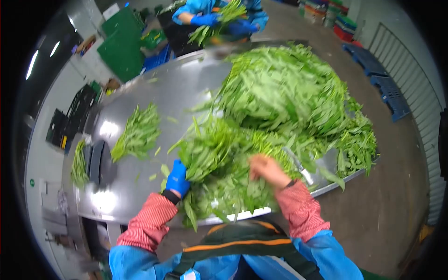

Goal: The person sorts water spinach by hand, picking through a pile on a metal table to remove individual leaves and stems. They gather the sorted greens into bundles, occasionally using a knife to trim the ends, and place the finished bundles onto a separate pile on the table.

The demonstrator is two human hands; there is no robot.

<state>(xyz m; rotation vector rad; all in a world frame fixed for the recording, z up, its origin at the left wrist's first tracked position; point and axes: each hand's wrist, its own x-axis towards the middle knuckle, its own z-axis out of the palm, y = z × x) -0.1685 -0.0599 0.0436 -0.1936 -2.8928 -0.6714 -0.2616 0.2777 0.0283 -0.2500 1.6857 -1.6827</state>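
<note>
Stands at the near edge of a steel table (pixel 172 88), red-striped sleeves reaching forward. Grips with the blue-gloved left hand (pixel 178 178) the stem end of a bunch of leafy greens (pixel 210 147), fingers wrapped shut around it, leaves fanning up and to the right. Lays the bare right hand (pixel 267 170) on the greens just right of the bunch, fingers curled down among the leaves; cannot tell through the blur whether closed on any stems. Just right of that hand, among the leaves: what looks like a knife (pixel 298 165), pale handle toward the near edge. Farther back and right, filling most of the table: a large heap of greens (pixel 289 88). On the left of the table, well apart from both hands: a small bundle (pixel 138 133) of the same greens, loose leaves scattered between. At the far end: a co-worker's blue gloves (pixel 205 19) holding more greens. Beyond the table on the left: green crates (pixel 122 44) and black crates (pixel 70 119).
</note>
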